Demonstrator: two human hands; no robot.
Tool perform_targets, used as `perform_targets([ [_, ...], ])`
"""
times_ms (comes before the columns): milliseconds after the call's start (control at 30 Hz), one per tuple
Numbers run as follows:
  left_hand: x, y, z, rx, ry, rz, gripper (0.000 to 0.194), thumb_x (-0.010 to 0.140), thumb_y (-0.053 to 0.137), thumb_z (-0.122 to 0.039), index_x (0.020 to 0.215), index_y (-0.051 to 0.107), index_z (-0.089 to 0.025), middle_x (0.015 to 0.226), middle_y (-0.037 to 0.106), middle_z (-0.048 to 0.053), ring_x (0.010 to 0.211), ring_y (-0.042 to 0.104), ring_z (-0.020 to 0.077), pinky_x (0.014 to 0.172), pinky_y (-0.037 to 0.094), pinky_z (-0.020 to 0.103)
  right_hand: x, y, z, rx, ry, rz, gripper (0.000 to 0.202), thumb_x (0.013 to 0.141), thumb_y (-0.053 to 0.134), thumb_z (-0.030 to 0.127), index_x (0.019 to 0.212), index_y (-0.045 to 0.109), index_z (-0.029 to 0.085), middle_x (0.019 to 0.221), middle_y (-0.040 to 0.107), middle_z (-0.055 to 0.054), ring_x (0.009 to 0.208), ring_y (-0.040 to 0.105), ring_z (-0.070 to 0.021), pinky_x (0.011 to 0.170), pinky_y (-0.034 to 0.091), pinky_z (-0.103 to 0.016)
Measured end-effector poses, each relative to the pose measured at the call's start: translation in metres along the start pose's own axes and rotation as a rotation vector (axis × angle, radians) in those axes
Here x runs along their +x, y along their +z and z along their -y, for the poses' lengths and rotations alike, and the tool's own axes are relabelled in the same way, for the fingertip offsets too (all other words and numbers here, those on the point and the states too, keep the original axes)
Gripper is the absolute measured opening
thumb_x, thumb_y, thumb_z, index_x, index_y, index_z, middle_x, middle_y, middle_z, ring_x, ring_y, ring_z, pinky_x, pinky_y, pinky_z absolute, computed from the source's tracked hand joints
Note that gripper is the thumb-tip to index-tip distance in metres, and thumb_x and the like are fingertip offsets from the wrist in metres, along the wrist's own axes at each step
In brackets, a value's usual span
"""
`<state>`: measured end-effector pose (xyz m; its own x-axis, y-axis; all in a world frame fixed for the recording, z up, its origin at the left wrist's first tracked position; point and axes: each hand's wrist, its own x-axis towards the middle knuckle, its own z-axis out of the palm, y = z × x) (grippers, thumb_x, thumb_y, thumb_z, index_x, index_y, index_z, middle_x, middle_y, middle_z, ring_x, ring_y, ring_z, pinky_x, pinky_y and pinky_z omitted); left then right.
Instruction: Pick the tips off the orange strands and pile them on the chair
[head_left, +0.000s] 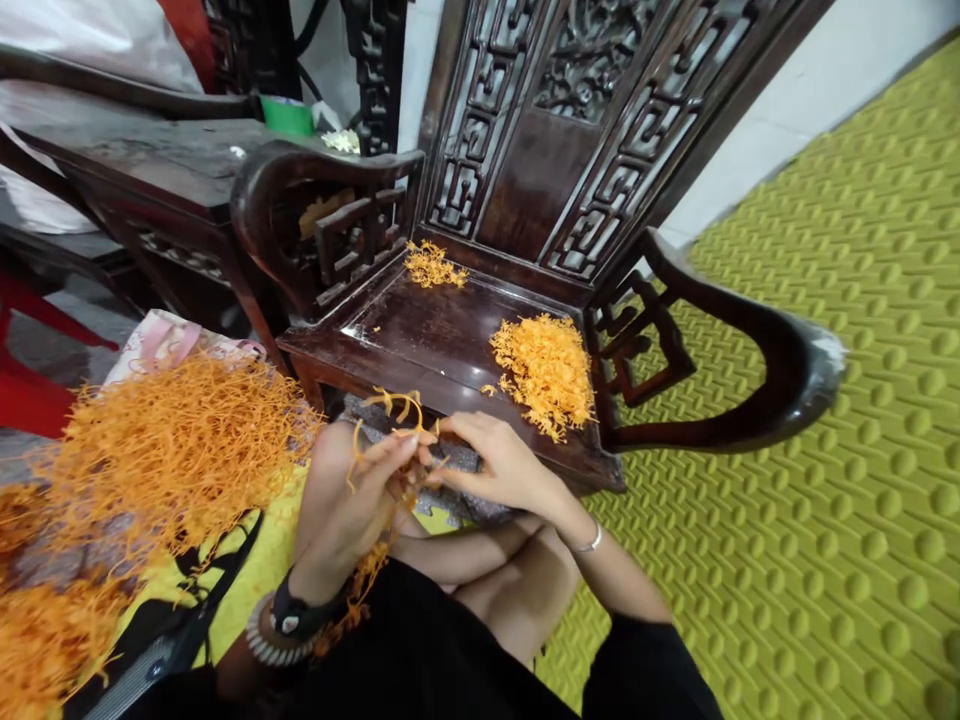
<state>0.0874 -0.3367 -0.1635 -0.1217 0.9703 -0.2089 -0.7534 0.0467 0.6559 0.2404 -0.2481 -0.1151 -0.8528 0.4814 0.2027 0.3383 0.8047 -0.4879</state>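
Just in front of the chair's edge, above my crossed legs, both hands work close together. My left hand (pixel 386 480) pinches a thin, bendy, branched orange strand (pixel 409 402), and its loose ends curl up past the fingertips. The fingers of my right hand (pixel 491 460) are bent in against the same strand from the other side; part of their hold is hidden. More orange strand (pixel 367 575) hangs below my left wrist. On the chair seat (pixel 427 335) lie a larger heap of short orange pieces (pixel 546 372) and a smaller heap of orange pieces (pixel 435 265).
A big tangled pile of long orange strands (pixel 187 450) is on my left, with another orange pile (pixel 52 640) nearer me. The carved dark wooden chair has a curved armrest (pixel 780 370) at right. A green tape roll (pixel 287 115) stands on the side table (pixel 150 165).
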Motion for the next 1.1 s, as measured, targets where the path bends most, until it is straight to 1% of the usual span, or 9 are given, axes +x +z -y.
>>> perform_targets([
  [133, 0.0, 0.0, -0.03, -0.204, -0.014, 0.148, 0.021, 0.085, 0.063, -0.025, 0.069, 0.056, -0.014, 0.059, 0.047, -0.003, 0.053, 0.045, 0.0054, 0.048, 0.04, 0.014, 0.007, 0.014, -0.007, 0.22, -0.124, 0.124, 0.059, 0.074, 0.073, 0.047, 0.12, 0.056, 0.015, 0.118, 0.062, -0.011, 0.107, 0.056, -0.0203, 0.093, 0.043, -0.034],
  [267, 0.004, -0.006, -0.061, -0.36, 0.091, 0.285, 0.033, 0.092, 0.049, -0.021, 0.061, 0.037, -0.018, 0.051, 0.029, -0.007, 0.044, 0.033, 0.0059, 0.046, 0.036, 0.017, 0.006, 0.043, -0.012, 0.445, -0.082, 0.274, 0.024, 0.088, 0.06, 0.035, 0.095, 0.065, 0.012, 0.082, 0.065, -0.004, 0.074, 0.056, -0.012, 0.071, 0.045, -0.026],
  [367, 0.013, -0.011, -0.075, -0.373, 0.229, 0.25, 0.034, 0.094, 0.045, -0.027, 0.063, 0.031, -0.019, 0.052, 0.028, -0.006, 0.046, 0.035, 0.0074, 0.05, 0.038, 0.02, 0.003, 0.047, -0.008, 0.663, 0.035, 0.214, 0.022, 0.09, 0.057, 0.032, 0.093, 0.064, 0.011, 0.076, 0.062, -0.001, 0.065, 0.051, -0.0083, 0.063, 0.043, -0.022],
  [533, 0.024, -0.029, -0.082, -0.47, 0.427, 0.1, 0.042, 0.095, 0.042, -0.042, 0.064, 0.022, -0.02, 0.052, 0.033, -0.006, 0.05, 0.039, 0.0082, 0.059, 0.043, 0.022, -0.004, 0.024, -0.005, 0.917, 0.065, 0.122, 0.035, 0.081, 0.069, 0.025, 0.113, 0.059, 0.013, 0.09, 0.066, -0.004, 0.081, 0.06, -0.0108, 0.075, 0.05, -0.024],
  [667, 0.022, -0.05, -0.079, -0.444, 0.493, 0.023, 0.045, 0.095, 0.044, -0.036, 0.061, 0.019, -0.02, 0.048, 0.03, -0.007, 0.043, 0.032, 0.0067, 0.047, 0.035, 0.017, -0.018, 0.018, -0.001, 1.097, 0.173, 0.061, 0.02, 0.086, 0.063, 0.023, 0.103, 0.064, 0.013, 0.087, 0.065, -0.004, 0.076, 0.061, -0.0084, 0.068, 0.051, -0.019],
  [800, 0.017, -0.057, -0.062, -0.498, 0.294, 0.01, 0.047, 0.089, 0.042, -0.055, 0.06, 0.029, -0.02, 0.049, 0.035, -0.006, 0.047, 0.04, 0.0092, 0.052, 0.042, 0.021, -0.031, 0.017, 0.008, 1.394, 0.226, 0.094, 0.016, 0.087, 0.06, 0.03, 0.089, 0.063, 0.014, 0.066, 0.057, 0.0, 0.053, 0.055, -0.0074, 0.046, 0.048, -0.017],
  [900, 0.008, -0.06, -0.039, -0.431, -0.062, -0.076, 0.052, 0.081, 0.04, -0.068, 0.075, 0.053, -0.019, 0.068, 0.057, 0.003, 0.067, 0.057, 0.017, 0.068, 0.051, 0.032, -0.033, 0.013, 0.014, 1.569, 0.186, -0.001, 0.036, 0.083, 0.06, 0.05, 0.087, 0.062, 0.014, 0.067, 0.056, -0.003, 0.055, 0.055, -0.0121, 0.043, 0.05, -0.023],
  [1000, -0.005, -0.075, -0.014, -0.245, -0.334, -0.139, 0.052, 0.074, 0.057, -0.062, 0.094, 0.063, -0.014, 0.088, 0.066, 0.01, 0.084, 0.063, 0.0228, 0.076, 0.051, 0.034, -0.032, 0.012, 0.017, 1.639, 0.124, -0.118, 0.055, 0.065, 0.07, 0.063, 0.091, 0.061, 0.015, 0.075, 0.057, -0.007, 0.059, 0.053, -0.0135, 0.041, 0.049, -0.024],
  [1100, -0.02, -0.099, 0.001, -0.021, -0.365, -0.115, 0.048, 0.065, 0.071, -0.053, 0.09, 0.067, -0.013, 0.091, 0.068, 0.012, 0.087, 0.063, 0.0245, 0.079, 0.05, 0.034, -0.034, 0.016, 0.02, 1.607, 0.001, -0.167, 0.057, 0.059, 0.078, 0.052, 0.098, 0.058, 0.015, 0.08, 0.055, -0.005, 0.061, 0.052, -0.0114, 0.045, 0.05, -0.022],
])
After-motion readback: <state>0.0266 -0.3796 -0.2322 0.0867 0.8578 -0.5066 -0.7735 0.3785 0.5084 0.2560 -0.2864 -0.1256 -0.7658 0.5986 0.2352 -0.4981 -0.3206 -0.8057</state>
